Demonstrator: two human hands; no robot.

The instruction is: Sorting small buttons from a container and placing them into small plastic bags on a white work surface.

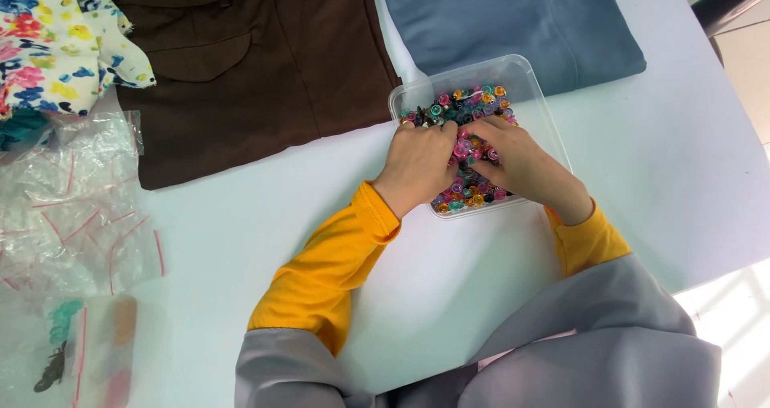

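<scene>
While both hands dig in a clear rectangular plastic tub (536, 95) of small glossy multicoloured beads (469, 99) on the pale smooth worktop (241, 232), left hand (417, 163) curls loosely among them; right hand (521, 163) pinches, its hold hidden; brown trousers (241, 63) lie near

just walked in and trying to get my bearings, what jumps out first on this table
Both hands, the left hand and right hand, are sunk into a clear plastic tray heaped with small multicoloured buttons, right of centre. Behind it lie a brown garment and a blue-grey garment. At the far left sit floral fabric and clear zip bags.
</scene>
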